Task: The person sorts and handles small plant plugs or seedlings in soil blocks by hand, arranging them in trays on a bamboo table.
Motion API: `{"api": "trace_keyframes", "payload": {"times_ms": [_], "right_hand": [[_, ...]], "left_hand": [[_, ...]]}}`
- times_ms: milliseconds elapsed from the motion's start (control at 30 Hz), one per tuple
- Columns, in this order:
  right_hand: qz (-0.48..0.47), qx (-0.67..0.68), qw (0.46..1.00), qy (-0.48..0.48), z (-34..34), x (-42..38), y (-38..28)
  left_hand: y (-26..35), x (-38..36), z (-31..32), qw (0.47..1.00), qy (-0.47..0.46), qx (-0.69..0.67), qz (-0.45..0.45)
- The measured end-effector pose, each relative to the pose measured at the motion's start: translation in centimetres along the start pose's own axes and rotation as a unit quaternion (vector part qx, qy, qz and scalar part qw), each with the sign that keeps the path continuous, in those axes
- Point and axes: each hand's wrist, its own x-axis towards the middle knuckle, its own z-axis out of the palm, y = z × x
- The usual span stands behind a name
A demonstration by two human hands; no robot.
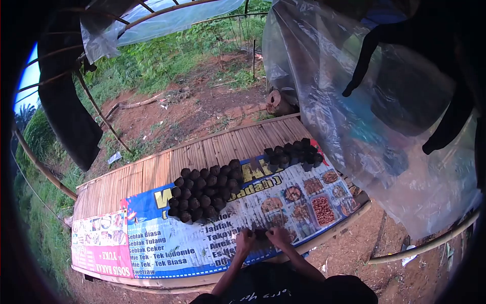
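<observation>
My left hand (245, 239) and my right hand (279, 237) are close together above the near edge of the printed banner (167, 243). The fingers of both are curled in, pinching either side of a small dark thing (260, 234) that looks like a black plastic bag; its shape is hard to make out. Dark soil smears the banner around it. Beyond my left hand stands a tight cluster of small black bags (205, 192), which look filled with dark soil. A second, smaller group of black bags (293, 154) stands at the far right.
A tray of reddish nuts or seeds (323, 211) shows right of my hands, among printed food pictures. Bamboo slats (202, 153) form the table's far side. Clear plastic sheeting (329, 76) hangs at right, with dark cloth over it. A bamboo pole (425, 248) runs at lower right.
</observation>
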Motion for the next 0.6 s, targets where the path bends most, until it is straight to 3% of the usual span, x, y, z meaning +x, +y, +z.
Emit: {"api": "trace_keyframes", "payload": {"times_ms": [267,333,433,600], "right_hand": [[-0.073,-0.158,0.977,0.12,-0.1,-1.8,-2.1],[-0.097,-0.193,0.968,0.129,0.7,-2.9,-1.8],[-0.037,-0.165,0.982,0.08,1.1,-2.9,-1.9],[-0.05,-0.133,0.985,0.101,1.3,-2.7,-1.8]], "left_hand": [[2.3,1.5,-1.2,0.992,0.034,0.082,0.089],[2.2,1.7,-1.2,0.979,0.045,0.11,0.167],[1.7,2.3,-1.0,0.984,0.003,0.085,0.154],[2.5,1.8,-1.7,0.983,-0.025,0.113,0.142]]}}
